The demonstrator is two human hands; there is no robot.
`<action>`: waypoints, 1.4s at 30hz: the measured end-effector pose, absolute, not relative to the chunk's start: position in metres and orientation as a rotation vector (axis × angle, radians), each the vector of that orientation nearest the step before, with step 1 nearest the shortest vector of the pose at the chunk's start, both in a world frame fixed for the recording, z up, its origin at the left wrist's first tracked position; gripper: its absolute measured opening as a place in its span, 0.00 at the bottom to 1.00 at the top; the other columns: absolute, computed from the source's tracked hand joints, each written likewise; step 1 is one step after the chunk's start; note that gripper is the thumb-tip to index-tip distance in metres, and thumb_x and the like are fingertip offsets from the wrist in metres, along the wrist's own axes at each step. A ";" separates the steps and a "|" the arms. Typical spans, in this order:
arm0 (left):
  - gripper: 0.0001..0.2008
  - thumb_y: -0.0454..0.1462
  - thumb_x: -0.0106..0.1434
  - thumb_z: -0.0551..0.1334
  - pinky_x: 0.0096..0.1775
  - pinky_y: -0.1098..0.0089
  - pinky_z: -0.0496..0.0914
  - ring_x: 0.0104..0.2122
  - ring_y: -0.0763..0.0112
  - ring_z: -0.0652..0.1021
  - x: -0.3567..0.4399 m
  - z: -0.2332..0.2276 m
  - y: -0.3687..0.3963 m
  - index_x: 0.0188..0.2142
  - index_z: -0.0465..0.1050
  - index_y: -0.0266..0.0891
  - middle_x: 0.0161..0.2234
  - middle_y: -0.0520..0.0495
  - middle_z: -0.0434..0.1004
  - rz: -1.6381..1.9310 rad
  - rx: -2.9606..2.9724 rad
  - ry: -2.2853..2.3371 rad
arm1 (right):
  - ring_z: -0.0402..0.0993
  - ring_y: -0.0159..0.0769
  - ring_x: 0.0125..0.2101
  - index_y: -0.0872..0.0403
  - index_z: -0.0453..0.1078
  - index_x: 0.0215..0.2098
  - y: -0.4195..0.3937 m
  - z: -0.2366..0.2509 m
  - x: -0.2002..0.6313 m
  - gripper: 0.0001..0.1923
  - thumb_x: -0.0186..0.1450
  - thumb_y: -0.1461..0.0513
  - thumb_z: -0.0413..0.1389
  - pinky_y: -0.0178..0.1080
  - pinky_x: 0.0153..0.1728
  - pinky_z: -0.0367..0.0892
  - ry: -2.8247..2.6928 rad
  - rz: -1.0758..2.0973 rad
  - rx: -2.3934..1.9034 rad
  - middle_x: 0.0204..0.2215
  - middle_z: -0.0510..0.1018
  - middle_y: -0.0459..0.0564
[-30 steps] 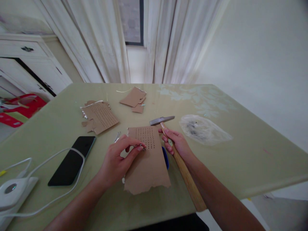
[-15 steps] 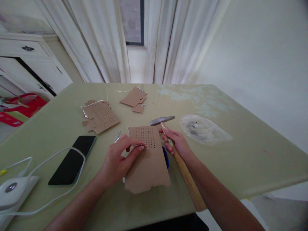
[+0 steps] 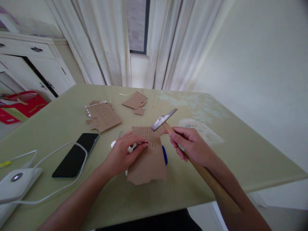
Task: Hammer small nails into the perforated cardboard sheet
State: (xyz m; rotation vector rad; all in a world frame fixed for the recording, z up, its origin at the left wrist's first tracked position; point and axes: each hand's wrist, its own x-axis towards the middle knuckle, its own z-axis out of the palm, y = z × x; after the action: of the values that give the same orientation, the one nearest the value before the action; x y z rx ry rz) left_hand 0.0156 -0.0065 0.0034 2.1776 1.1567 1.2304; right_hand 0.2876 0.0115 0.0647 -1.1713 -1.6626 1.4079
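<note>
And here we are at the tabletop (image 3: 187,191), with both hands busy! The left hand (image 3: 124,153) has thumb and forefinger pinched together on a small metal piece (image 3: 145,141), right over the card (image 3: 146,165); it's too small for me to make out its exact form. That card lies just beneath and to the right of the left hand's fingertips, between the two hands, and look at those rows of little holes (image 3: 147,132) across its far half! Its near edge is ragged.

Over to the right hand (image 3: 192,144): fingers wrapped firmly around the hammer (image 3: 204,175), gripping the wooden handle well up toward the head. The metal head tilts out ahead of that hand, over the card's far right corner; whether it touches, I can't tell from here. Peeking out from under the card, on the right hand's side, there's a blue thing (image 3: 165,156).

Just beyond the left hand lie some thin metal pins (image 3: 119,134). Farther out past it, a punched card (image 3: 106,117) sits on other pieces, with more scraps (image 3: 135,101) beyond. To the left hand's left, a phone (image 3: 72,158) lies with a white cable (image 3: 84,160) looping across it. And past the right hand, partly hidden by it, a clear bag (image 3: 207,131)!
</note>
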 end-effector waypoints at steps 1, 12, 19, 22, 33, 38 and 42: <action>0.07 0.37 0.74 0.66 0.42 0.64 0.75 0.37 0.64 0.81 0.016 0.004 -0.007 0.40 0.84 0.44 0.38 0.48 0.88 1.234 2.194 1.151 | 0.65 0.27 0.12 0.51 0.71 0.31 0.006 0.076 0.289 0.21 0.76 0.48 0.59 0.30 0.12 0.60 -1.757 1.376 -1.198 0.19 0.72 0.41; 0.07 0.36 0.74 0.65 0.42 0.64 0.75 0.38 0.63 0.82 0.018 0.001 -0.006 0.40 0.84 0.43 0.37 0.47 0.88 1.194 2.263 1.156 | 0.67 0.30 0.12 0.49 0.66 0.27 -0.032 0.131 0.268 0.20 0.79 0.56 0.56 0.34 0.18 0.58 -2.242 0.968 -1.289 0.13 0.71 0.40; 0.07 0.37 0.73 0.66 0.44 0.63 0.77 0.39 0.62 0.83 0.020 0.000 -0.005 0.42 0.86 0.43 0.39 0.45 0.88 1.209 2.218 1.138 | 0.67 0.31 0.13 0.48 0.65 0.28 -0.032 0.142 0.267 0.21 0.79 0.53 0.54 0.35 0.19 0.56 -2.162 0.895 -1.276 0.13 0.70 0.40; 0.08 0.36 0.73 0.65 0.43 0.64 0.77 0.39 0.63 0.83 0.020 0.000 -0.005 0.41 0.85 0.42 0.40 0.45 0.86 1.192 2.204 1.118 | 0.64 0.30 0.13 0.48 0.66 0.26 -0.033 0.137 0.261 0.20 0.77 0.56 0.56 0.35 0.19 0.53 -2.221 0.911 -1.253 0.13 0.69 0.40; 0.08 0.37 0.74 0.66 0.46 0.63 0.76 0.42 0.63 0.83 0.020 -0.001 -0.004 0.39 0.86 0.42 0.42 0.44 0.85 1.132 2.202 1.131 | 0.66 0.30 0.10 0.49 0.65 0.26 -0.034 0.136 0.256 0.21 0.79 0.57 0.54 0.35 0.18 0.56 -2.302 0.890 -1.316 0.12 0.70 0.39; 0.07 0.37 0.73 0.67 0.45 0.64 0.76 0.41 0.63 0.83 0.020 -0.002 -0.004 0.40 0.86 0.43 0.42 0.44 0.85 1.147 2.182 1.147 | 0.68 0.30 0.11 0.48 0.64 0.28 -0.032 0.136 0.258 0.20 0.80 0.55 0.52 0.33 0.17 0.60 -2.282 0.871 -1.335 0.13 0.71 0.39; 0.08 0.38 0.73 0.67 0.46 0.63 0.76 0.42 0.62 0.83 0.021 -0.002 -0.003 0.40 0.86 0.43 0.42 0.44 0.85 1.124 2.166 1.156 | 0.69 0.30 0.11 0.49 0.63 0.29 -0.031 0.133 0.256 0.20 0.80 0.56 0.51 0.33 0.19 0.61 -2.306 0.842 -1.381 0.13 0.71 0.39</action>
State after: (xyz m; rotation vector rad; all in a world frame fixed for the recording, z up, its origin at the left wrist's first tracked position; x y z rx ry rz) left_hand 0.0206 -0.0033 -0.0022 2.1660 1.1560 1.1245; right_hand 0.2560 -0.0308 0.1328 -1.3810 -2.3064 0.8419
